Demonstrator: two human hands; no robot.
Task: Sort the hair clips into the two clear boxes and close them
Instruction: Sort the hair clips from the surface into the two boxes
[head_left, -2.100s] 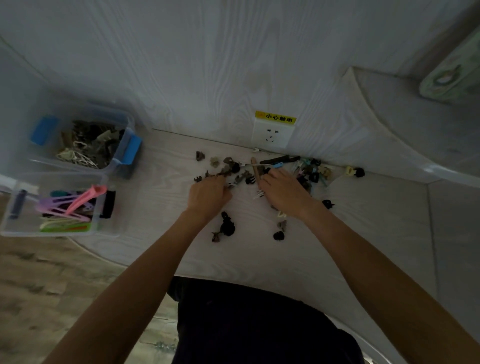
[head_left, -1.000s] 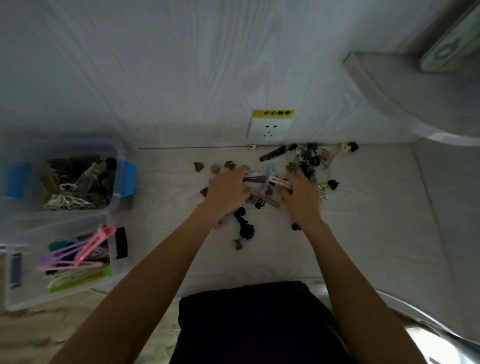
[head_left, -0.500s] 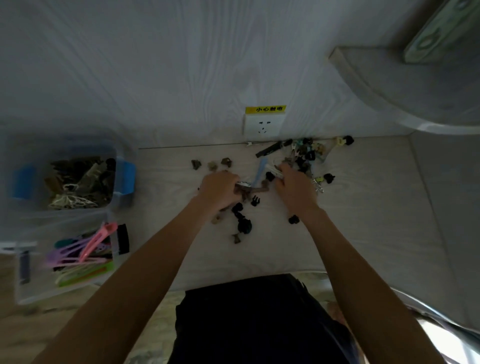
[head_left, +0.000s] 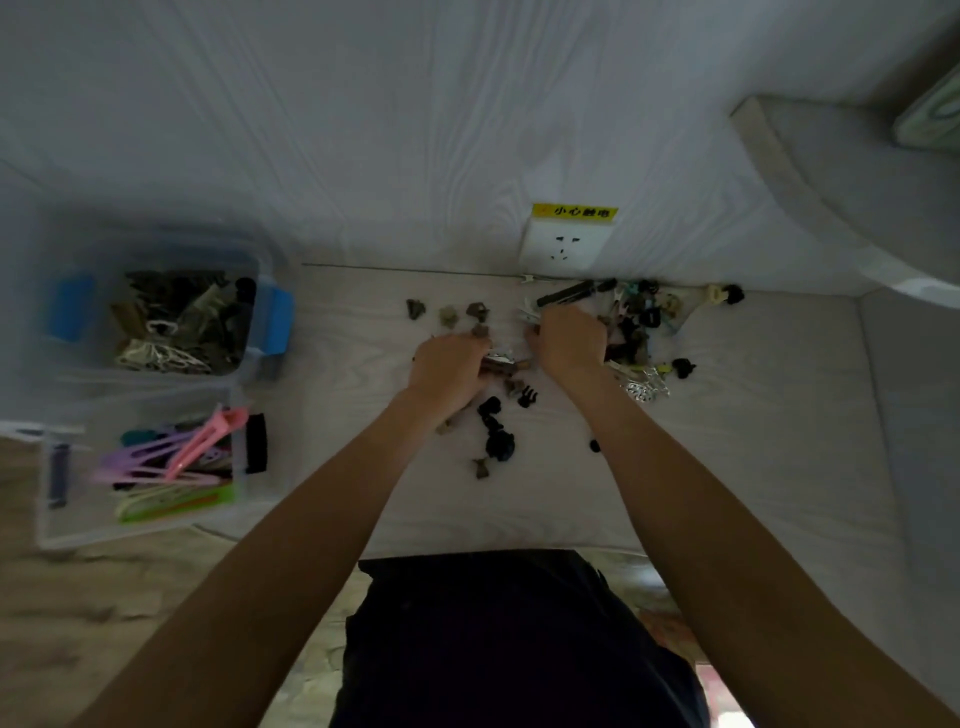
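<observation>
— Below the wall socket (head_left: 565, 251), what lies on the pale tabletop (head_left: 753, 415)?
— Item one: a scatter of small hair clips (head_left: 631, 327), mostly dark, thickest just right of the socket's lower edge. Three brownish claw clips (head_left: 447, 313) sit in a row left of the socket. A cluster of black claw clips (head_left: 496, 431) lies nearer the person, well below the socket.

— And the hands?
— Item two: the left hand (head_left: 449, 371), below and left of the socket, fingers curled around a bundle of long clips (head_left: 501, 362), brown and silver, whose ends stick out toward the other hand. Item three: the right hand (head_left: 571, 340), directly below the socket, fingers bent down over the pile; a pale clip (head_left: 529, 314) shows at its fingertips, but whether it is pinched cannot be told.

— The boxes?
— Item four: two clear boxes, both open, far left of the socket. The farther box (head_left: 262, 299), with blue latches, holds dark and olive claw clips. The nearer box (head_left: 236, 467) holds long flat clips in pink, lilac and green, with a black latch on its side.

— Anything else?
— A yellow warning label (head_left: 574, 211) sits above the socket.
</observation>
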